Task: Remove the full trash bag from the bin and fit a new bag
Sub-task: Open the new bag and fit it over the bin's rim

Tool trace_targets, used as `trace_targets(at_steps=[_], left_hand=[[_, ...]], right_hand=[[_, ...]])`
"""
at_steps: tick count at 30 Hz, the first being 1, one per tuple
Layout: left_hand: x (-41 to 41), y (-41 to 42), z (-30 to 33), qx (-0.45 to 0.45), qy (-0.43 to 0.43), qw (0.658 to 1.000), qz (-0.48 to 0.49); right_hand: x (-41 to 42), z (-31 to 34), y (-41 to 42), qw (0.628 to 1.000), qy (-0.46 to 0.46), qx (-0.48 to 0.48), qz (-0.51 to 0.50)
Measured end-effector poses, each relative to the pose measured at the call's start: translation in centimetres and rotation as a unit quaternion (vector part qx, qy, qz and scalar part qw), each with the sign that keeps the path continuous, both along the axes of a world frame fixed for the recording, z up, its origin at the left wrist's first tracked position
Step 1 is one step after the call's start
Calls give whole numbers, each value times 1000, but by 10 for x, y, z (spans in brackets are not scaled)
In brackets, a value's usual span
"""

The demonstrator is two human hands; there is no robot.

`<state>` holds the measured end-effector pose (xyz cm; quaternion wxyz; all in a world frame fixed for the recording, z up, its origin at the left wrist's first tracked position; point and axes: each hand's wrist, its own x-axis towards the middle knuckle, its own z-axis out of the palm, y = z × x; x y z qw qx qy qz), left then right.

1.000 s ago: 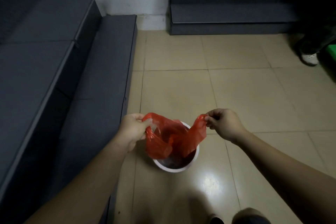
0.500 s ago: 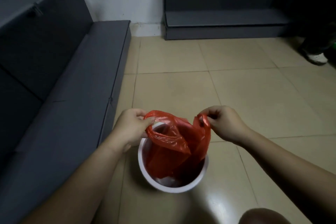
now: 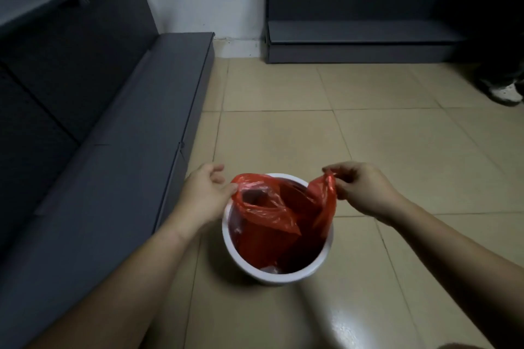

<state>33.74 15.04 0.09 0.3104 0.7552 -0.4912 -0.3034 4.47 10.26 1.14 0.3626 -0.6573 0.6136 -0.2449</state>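
A round white bin [image 3: 283, 275] stands on the tiled floor in front of me. A red plastic bag [image 3: 272, 212] hangs down inside it, its mouth spread between my hands. My left hand [image 3: 204, 193] pinches the bag's left edge at the bin's far left rim, with the other fingers loose. My right hand [image 3: 360, 187] pinches the right handle loop and holds it above the bin's right rim. The bottom of the bag is dark and I cannot tell what lies under it.
A dark grey low bench [image 3: 127, 136] runs along the left, close to the bin. A dark shelf unit [image 3: 354, 37] stands against the far wall. Another person's white shoe [image 3: 507, 93] is at the far right.
The bag has sunk deeper into the bin and its mouth has spread wider. Both hands have moved apart toward the rim, and the view has come closer to the bin.
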Motion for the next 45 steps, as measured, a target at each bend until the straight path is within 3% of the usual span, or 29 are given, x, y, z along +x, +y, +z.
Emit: trace_targets(at_steps=[2, 4, 7, 10, 15, 19, 23, 33, 36, 39, 45], left_hand=[[-13, 9, 17, -141, -99, 982, -72], [-35, 13, 38, -260, -156, 926, -226], [-76, 15, 46, -201, -306, 830, -421], [-95, 14, 30, -98, -405, 791, -447], [-89, 7, 9, -83, -449, 804, -382], [-75, 10, 4, -93, -444, 821, -347], [-51, 17, 6, -72, -405, 847, -336], [38, 30, -10, -16, -364, 861, -355], [27, 34, -9, -50, -348, 866, -356], [-8, 32, -8, -69, -375, 850, -363], [-30, 21, -24, -13, -430, 833, -347]], right_hand=[[1, 18, 2, 997, 31, -69, -35], [12, 39, 12, 985, 2, -162, -51], [33, 53, 33, 959, -18, -277, 57], [35, 35, 41, 956, 55, -238, 160], [7, 1, 33, 948, 205, -140, 197], [-3, -15, 26, 889, 376, -128, 227], [-8, -25, 14, 854, 451, -127, 227], [-23, -38, 8, 852, 445, -126, 247], [-8, -33, 18, 859, 404, -153, 275], [7, -32, 20, 851, 410, -136, 299], [-1, -42, 15, 850, 419, -108, 299]])
